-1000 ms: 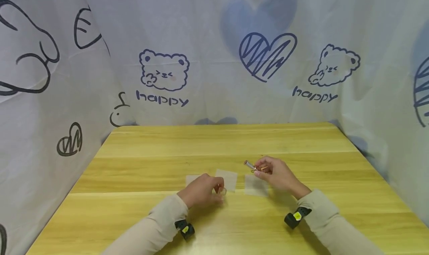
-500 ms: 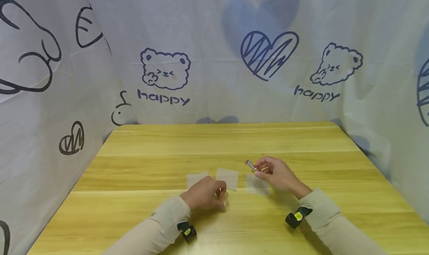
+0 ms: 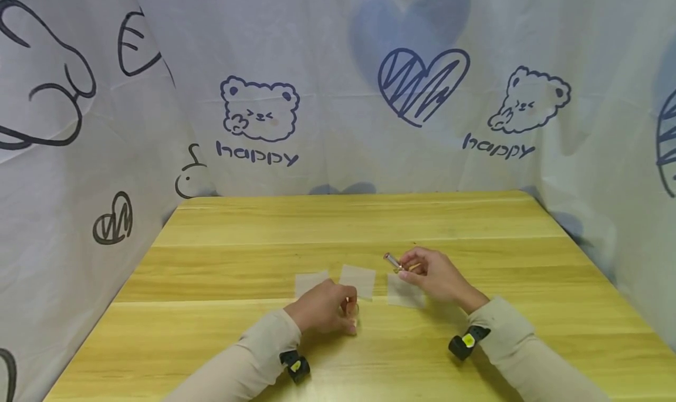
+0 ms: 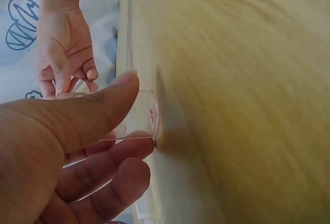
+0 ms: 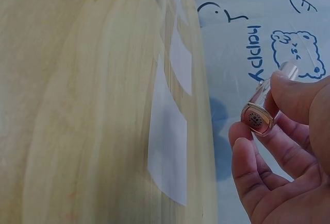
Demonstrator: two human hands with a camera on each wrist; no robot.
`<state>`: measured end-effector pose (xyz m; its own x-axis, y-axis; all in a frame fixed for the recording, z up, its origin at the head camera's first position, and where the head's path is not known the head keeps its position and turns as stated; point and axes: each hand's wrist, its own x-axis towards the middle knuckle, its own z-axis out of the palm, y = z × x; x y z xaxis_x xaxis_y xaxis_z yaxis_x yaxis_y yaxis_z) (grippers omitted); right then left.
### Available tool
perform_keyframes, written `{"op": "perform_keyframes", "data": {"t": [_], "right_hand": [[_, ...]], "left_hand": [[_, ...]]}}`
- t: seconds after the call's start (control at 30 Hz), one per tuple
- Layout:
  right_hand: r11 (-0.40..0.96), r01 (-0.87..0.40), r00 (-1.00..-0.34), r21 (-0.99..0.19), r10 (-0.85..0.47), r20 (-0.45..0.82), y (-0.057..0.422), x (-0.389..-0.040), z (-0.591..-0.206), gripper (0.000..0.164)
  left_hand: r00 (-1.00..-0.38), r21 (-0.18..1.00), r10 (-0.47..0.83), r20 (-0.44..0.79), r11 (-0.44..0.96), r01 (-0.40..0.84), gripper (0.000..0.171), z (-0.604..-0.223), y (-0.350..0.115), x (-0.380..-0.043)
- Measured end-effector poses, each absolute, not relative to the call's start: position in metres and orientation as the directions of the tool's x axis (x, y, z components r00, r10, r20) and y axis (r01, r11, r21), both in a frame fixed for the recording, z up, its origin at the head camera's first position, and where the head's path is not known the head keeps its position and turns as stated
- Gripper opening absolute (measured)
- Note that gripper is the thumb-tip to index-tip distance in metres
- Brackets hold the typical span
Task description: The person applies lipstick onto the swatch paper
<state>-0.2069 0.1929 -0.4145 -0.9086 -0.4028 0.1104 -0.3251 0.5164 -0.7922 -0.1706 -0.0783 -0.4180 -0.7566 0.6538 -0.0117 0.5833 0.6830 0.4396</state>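
My right hand (image 3: 438, 277) is raised over the right-hand paper and pinches a small shiny silver-and-gold tube that looks like a lipstick (image 5: 259, 117). In the right wrist view, its round end with a printed label faces the camera, between thumb and fingertips. In the head view, the silver end (image 3: 391, 260) points up and left. Low over the table, in front of the papers, my left hand (image 3: 323, 307) grips a clear, see-through piece (image 4: 147, 113) with small red print between thumb and fingers. The rounded end of that piece sits close to the wood; the fingers hide much of the rest.
Three whitish paper squares lie in a row on the wooden table (image 3: 253, 226): a left one (image 3: 308, 280) partly behind my left hand, a middle one (image 3: 359, 280) and a right one (image 3: 404, 293). A white cloth with drawings (image 3: 338, 108) hangs around the table.
My left hand has come slightly right and toward me, lowering the clear piece near the table. My right hand stays nearly still with the tube.
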Motion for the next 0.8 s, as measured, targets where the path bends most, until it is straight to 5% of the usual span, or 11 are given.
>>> {"op": "perform_keyframes", "data": {"t": [0.8], "right_hand": [[0.551,-0.352,-0.903,-0.756,-0.411,0.12,0.1916,-0.2048,-0.4064,0.021]], "left_hand": [[-0.758,0.49,0.651,-0.047,0.676,0.55,0.044,-0.4111,-0.0799,-0.1714]]}}
